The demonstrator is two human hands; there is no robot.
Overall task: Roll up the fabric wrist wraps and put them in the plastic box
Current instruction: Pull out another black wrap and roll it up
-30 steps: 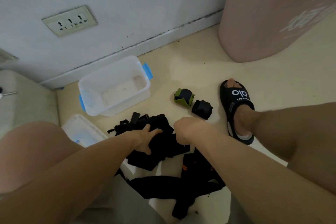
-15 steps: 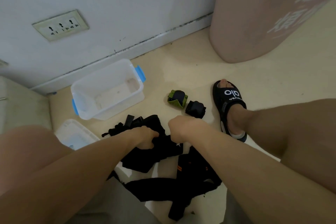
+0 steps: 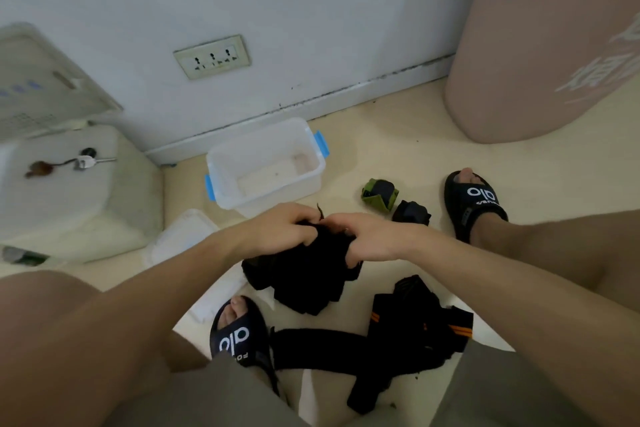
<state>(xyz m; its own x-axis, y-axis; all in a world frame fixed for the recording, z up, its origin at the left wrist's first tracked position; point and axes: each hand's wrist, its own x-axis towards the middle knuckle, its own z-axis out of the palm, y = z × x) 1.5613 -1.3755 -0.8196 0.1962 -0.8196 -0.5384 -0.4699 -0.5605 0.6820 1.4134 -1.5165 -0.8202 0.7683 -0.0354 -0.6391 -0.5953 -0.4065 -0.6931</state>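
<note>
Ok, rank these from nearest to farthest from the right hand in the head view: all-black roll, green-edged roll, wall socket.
From the right hand:
1. all-black roll, on the floor just right of it.
2. green-edged roll, slightly beyond.
3. wall socket, up on the wall, left.

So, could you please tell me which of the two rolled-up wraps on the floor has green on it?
The green-edged rolled wrap, the one nearer the plastic box. The rolled wrap beside the sandal is all black.

The fingertips of the left hand (image 3: 284, 229) and right hand (image 3: 369, 239) are buried in the black wrist wrap (image 3: 304, 274), whose upper edge they cover, while the box lid (image 3: 180, 239) lies partly behind the left forearm.
</note>
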